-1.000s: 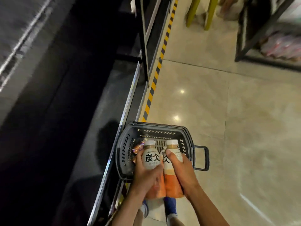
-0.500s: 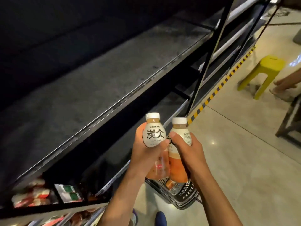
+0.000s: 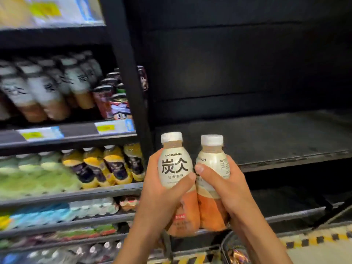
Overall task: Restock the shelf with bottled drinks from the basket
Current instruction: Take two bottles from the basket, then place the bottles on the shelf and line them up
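A: Listing item one: left bottle [image 3: 176,169], white cap up, long axis upright and tipped slightly left. The label reads "TANBING" over two large black characters, 炭仌. The print beneath is too small to read. Lower body orange.

B: Grip?

A: Left hand [image 3: 160,191] wrapped round its middle, thumb across the label's lower edge. Cap and shoulder stand above the hand.

B: Item two?

A: Right bottle [image 3: 212,164], same make, upright, touching the first. Its label is turned, so only "NG" and a block of fine print show. Right hand [image 3: 228,189] curled round its waist, thumb in front.

B: Location?

A: Both held in the air before the front edge of the dark shelf [image 3: 285,141], above the basket [image 3: 224,248] rim.
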`<state>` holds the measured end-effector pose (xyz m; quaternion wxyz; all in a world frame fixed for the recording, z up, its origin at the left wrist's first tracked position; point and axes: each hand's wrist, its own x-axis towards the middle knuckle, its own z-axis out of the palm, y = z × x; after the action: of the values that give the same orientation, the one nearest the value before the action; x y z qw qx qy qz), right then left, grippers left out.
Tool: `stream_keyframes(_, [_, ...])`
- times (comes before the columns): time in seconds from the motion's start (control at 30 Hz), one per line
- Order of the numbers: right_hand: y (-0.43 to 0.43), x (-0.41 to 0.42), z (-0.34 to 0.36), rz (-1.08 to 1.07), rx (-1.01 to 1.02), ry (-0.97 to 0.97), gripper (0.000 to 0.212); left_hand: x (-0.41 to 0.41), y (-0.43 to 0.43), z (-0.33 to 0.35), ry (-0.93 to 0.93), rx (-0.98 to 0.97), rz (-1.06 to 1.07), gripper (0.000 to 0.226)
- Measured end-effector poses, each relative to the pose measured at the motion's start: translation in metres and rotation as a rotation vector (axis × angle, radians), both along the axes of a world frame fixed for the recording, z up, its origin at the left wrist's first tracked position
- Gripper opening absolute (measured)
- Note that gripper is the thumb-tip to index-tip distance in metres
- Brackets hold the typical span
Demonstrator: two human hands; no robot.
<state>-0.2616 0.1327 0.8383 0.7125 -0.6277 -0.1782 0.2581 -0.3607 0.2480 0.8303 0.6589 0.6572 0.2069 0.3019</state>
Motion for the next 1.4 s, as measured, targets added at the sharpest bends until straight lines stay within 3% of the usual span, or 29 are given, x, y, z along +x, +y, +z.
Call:
stream_keyframes(0.3, [0.152, -0.150, 0.029, 0.261, 0.072, 0.013, 0.055, -0.173, 0.123, 0.027, -0.072, 0.049, 0.275, 0.053])
stream_keyframes(0.57, [0.226, -0.225, 0.038, 0.319, 0.106, -0.019, 0.066, -0.253, 0.192, 0.049, -0.094, 0.059, 0.228, 0.052])
stream_keyframes(0.77, [0.260, -0.222, 0.058, 0.358, 0.112, -0.040, 0.068, -0.250, 0.236, 0.061, -0.152, 0.040, 0.161, 0.063])
stream_keyframes(1.07, [0.322, -0.180, 0.082, 0.299, 0.112, -0.098, 0.055, -0.207, 0.308, 0.082, -0.161, -0.025, 0.065, 0.056])
stream_keyframes(1.27, [0.354, -0.152, 0.107, 0.281, 0.018, -0.158, 0.033, -0.172, 0.347, 0.100, -0.132, 0.032, 0.084, 0.034])
stream_keyframes(1.4, [0.375, -0.132, 0.119, 0.230, -0.092, -0.186, 0.046, -0.149, 0.368, 0.105, -0.148, 0.010, 0.104, 0.039])
